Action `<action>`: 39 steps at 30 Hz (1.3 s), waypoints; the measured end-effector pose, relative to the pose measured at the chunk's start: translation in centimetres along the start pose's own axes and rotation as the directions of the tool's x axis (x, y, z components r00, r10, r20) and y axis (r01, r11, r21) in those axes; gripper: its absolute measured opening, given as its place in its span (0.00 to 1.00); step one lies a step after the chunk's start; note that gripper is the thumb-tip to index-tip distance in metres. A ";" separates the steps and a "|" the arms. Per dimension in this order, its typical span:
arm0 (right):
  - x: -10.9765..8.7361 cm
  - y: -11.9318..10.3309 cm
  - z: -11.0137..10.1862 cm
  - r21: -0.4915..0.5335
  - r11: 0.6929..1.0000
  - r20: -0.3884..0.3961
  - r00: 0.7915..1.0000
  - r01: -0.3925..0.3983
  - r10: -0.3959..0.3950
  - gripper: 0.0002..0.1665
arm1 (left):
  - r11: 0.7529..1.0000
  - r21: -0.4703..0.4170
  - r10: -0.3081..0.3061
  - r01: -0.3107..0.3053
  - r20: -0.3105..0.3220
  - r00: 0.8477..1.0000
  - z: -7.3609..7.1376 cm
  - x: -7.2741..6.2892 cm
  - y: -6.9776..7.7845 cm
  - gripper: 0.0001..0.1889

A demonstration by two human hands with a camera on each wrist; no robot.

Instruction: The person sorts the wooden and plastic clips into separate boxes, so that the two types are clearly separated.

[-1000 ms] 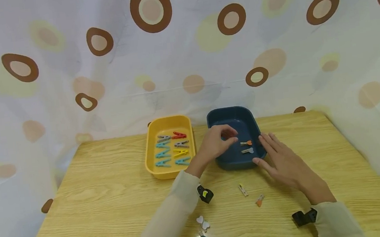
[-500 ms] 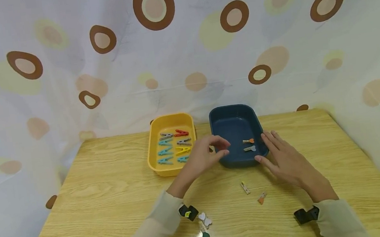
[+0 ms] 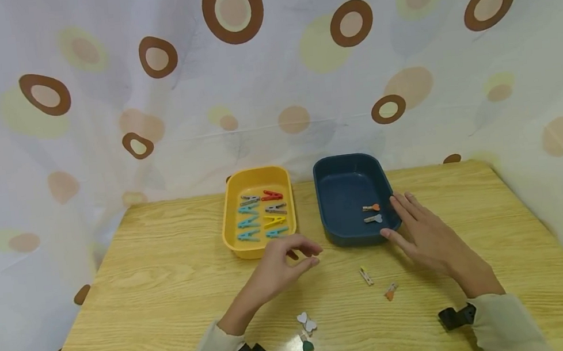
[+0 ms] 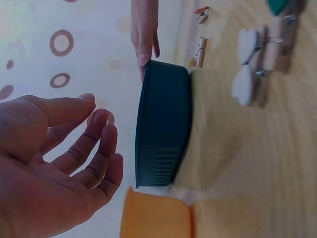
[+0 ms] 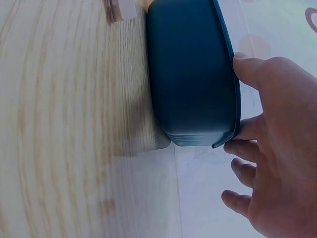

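Note:
My left hand (image 3: pixel 274 272) hovers over the table just in front of the yellow tray (image 3: pixel 227 228), thumb and fingers loosely bent with nothing between them. In the left wrist view a gap shows between thumb and fingertips. My right hand (image 3: pixel 427 240) touches the near right corner of the dark blue tray (image 3: pixel 338 192), its thumb at the front rim and extended fingers along the side rim. Two small wooden clothespins lie in that tray, one with an orange heart (image 3: pixel 375 207), the other with a pale blue heart (image 3: pixel 377 218).
Large plastic clothespins (image 3: pixel 247 223), blue, grey, red and yellow, lie in the yellow tray. On the table are a yellow-tipped clothespin (image 3: pixel 366 276), an orange-heart one (image 3: pixel 391 291), two white-heart ones (image 4: pixel 242 84) and a green-heart one (image 3: pixel 307 344). A patterned curtain (image 3: pixel 252 103) hangs behind.
My left hand has drawn back from over the blue tray, moving left and toward me to the table in front of the yellow tray. The right hand stays at the blue tray's corner.

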State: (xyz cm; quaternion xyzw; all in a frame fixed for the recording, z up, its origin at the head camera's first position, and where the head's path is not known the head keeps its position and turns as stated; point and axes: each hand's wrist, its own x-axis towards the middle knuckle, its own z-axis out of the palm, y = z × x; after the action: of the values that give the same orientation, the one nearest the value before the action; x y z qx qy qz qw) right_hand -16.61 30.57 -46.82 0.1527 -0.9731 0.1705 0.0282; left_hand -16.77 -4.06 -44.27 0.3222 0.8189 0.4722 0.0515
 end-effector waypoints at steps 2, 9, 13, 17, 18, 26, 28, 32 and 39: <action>0.0 0.0 0.1 -0.002 1.000 -0.004 1.000 0.001 -0.001 0.52 | 1.000 -0.013 -0.019 0.019 0.008 1.000 -0.1 -1.0 -0.4 0.07; -0.1 -0.2 -0.1 0.005 1.000 -0.001 1.000 0.007 -0.007 0.51 | 0.996 -0.024 -0.080 0.081 0.051 0.996 -0.3 -4.2 -1.4 0.06; -0.2 -0.2 -0.2 0.012 1.000 0.004 1.000 0.002 -0.002 0.51 | 0.996 -0.011 -0.084 0.085 0.075 0.994 -0.2 -5.5 -1.8 0.05; -0.2 -0.1 -0.2 0.018 1.000 0.003 1.000 0.001 -0.001 0.51 | 0.995 -0.017 -0.093 0.096 0.121 0.988 0.0 -6.4 -2.1 0.06; -0.2 -0.1 -0.2 0.019 1.000 0.004 1.000 0.001 -0.001 0.51 | 0.995 -0.012 -0.098 0.101 0.134 0.986 0.1 -6.6 -2.1 0.07; 0.0 -0.2 -0.1 0.019 1.000 0.005 1.000 0.003 -0.003 0.51 | 0.997 0.029 -0.078 0.073 0.246 0.966 0.5 -7.7 -2.3 0.15; 0.1 -0.1 -0.1 0.017 1.000 0.006 1.000 0.006 -0.007 0.51 | 0.997 0.052 -0.073 0.062 0.257 0.964 0.6 -7.8 -2.3 0.18; 0.0 -0.1 -0.1 0.018 1.000 0.008 1.000 0.006 -0.006 0.51 | 0.994 0.106 -0.061 0.034 0.263 0.963 0.8 -7.8 -2.2 0.22; 0.0 0.0 0.0 0.019 1.000 0.001 1.000 0.000 0.000 0.52 | 0.985 0.171 -0.049 0.005 0.256 0.966 1.4 -7.6 -2.0 0.21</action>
State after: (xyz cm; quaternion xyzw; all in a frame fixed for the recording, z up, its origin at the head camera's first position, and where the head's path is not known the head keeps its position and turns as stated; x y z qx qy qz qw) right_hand -16.57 30.56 -46.79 0.1533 -0.9713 0.1798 0.0262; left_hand -11.22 -8.14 -48.35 0.3731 0.8465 0.3541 0.1369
